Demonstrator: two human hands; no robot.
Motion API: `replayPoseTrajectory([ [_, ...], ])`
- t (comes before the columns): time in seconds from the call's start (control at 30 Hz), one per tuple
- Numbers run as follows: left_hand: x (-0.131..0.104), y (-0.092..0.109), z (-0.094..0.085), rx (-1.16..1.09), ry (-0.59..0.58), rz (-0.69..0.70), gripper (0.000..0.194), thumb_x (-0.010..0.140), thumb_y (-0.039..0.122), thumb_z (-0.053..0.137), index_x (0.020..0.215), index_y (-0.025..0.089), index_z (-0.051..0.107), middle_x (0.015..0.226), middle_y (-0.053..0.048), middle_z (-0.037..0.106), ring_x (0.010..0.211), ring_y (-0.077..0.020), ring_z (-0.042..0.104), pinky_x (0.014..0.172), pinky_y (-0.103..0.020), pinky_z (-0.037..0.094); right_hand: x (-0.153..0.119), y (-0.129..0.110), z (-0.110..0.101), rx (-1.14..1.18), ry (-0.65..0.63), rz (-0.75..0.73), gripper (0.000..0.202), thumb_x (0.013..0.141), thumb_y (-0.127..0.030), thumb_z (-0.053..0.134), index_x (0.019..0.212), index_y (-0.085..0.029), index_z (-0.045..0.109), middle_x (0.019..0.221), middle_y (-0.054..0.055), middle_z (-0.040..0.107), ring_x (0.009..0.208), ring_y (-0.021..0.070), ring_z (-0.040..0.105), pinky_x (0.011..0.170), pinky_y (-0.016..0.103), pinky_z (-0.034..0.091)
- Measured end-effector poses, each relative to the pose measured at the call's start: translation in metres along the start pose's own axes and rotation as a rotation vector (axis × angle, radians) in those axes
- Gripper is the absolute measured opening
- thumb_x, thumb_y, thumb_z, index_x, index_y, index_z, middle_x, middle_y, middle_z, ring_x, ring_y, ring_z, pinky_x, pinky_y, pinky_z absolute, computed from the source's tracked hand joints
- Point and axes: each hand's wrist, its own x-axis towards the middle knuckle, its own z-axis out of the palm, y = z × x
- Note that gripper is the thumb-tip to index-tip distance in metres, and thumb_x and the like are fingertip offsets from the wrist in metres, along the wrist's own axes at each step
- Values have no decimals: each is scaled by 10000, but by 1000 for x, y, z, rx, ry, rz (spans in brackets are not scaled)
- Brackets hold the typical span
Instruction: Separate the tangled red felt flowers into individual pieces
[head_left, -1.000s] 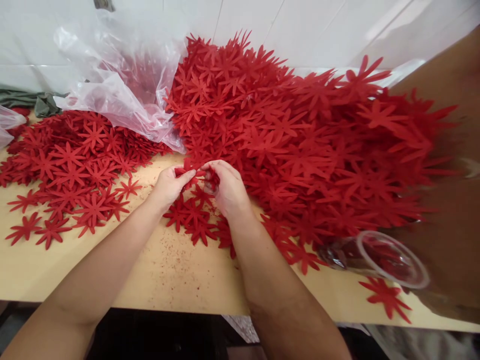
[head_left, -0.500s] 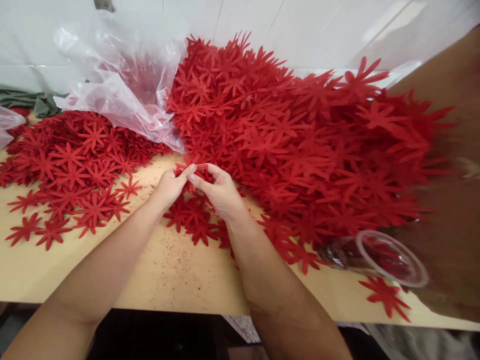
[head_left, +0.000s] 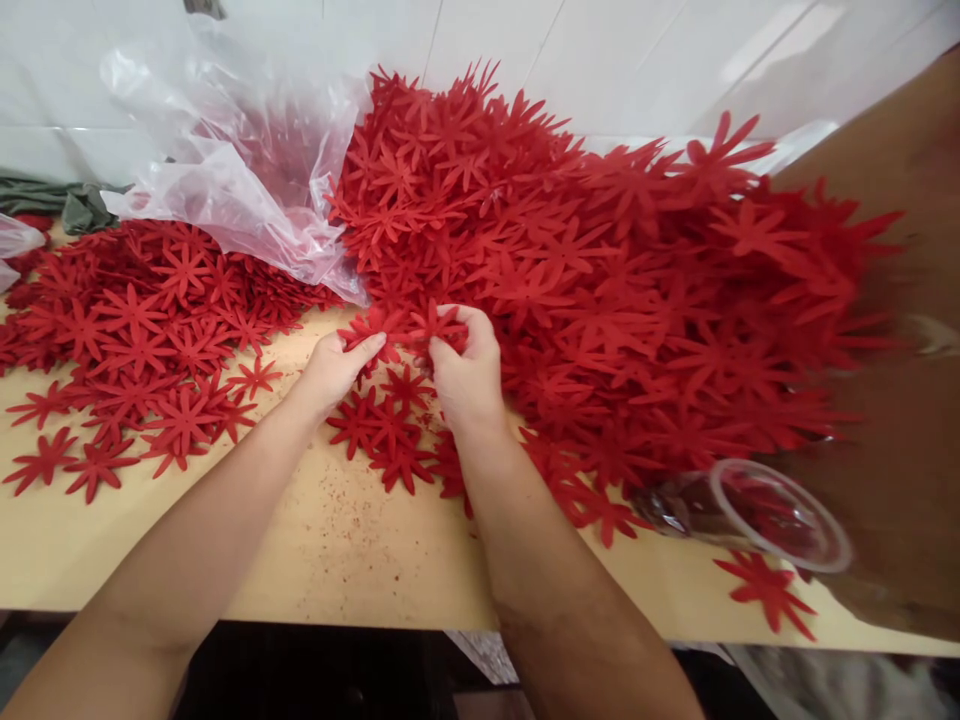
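Observation:
Between thumb and fingers, my left hand (head_left: 337, 368) pinches a red flower-shaped cutout (head_left: 373, 328) with several narrow petals. My right hand (head_left: 471, 365) is closed on another red flower cutout (head_left: 435, 325), a short way to the right of the first. Both are held just above the table, in front of a large heap of the same red cutouts (head_left: 540, 270). A few loose cutouts (head_left: 394, 425) lie on the table below my hands. The fingertips under the held cutouts are partly hidden.
A flatter pile of red cutouts (head_left: 142, 330) spreads at left, with a clear plastic bag (head_left: 262, 200) behind it. At right, a clear plastic cup (head_left: 780, 515) lies on its side beside a brown cardboard sheet (head_left: 907, 450). Red crumbs dot the wooden table (head_left: 300, 560).
My hands were together over red cutouts and have moved apart. The right hand has shifted right and slightly up with one cutout; the left holds another.

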Motion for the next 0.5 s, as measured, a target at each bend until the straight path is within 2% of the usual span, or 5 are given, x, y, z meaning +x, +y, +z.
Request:
replayPoseTrajectory([
  [0.1,-1,2,1,22,14,1,308,621,391,715,787,135,670,664,-2,672,637,-117,581,706,-269,455,-4,-3,1,-15,-148,20,106,705,-271,554,796,-218,538,598,-57,477,458,52,395,419,185,323],
  [0.17,-2,3,1,38,18,3,311,622,414,714,759,138,668,625,10,651,593,-100,556,659,-249,442,-7,-5,2,2,-231,85,198,717,-402,573,740,-209,536,547,-69,421,423,40,332,385,184,263],
  [0.3,-3,4,2,104,14,-55,367,645,495,676,583,141,605,464,35,532,472,-73,466,563,-232,399,-11,-6,3,43,-371,153,364,552,-450,733,716,-191,536,570,-75,467,460,30,366,404,181,272],
  [0.4,-3,2,4,101,-19,-79,510,726,593,536,472,150,524,443,13,511,461,-81,464,571,-247,405,-10,-3,3,94,-365,170,395,483,-391,780,731,-191,545,588,-74,512,482,38,413,441,185,321],
  [0.5,-3,-1,5,48,-68,-67,456,716,573,564,560,145,582,520,-2,578,532,-101,523,633,-264,431,-6,3,3,98,-274,141,360,529,-444,740,676,-189,532,568,-67,516,472,47,414,453,198,345],
])
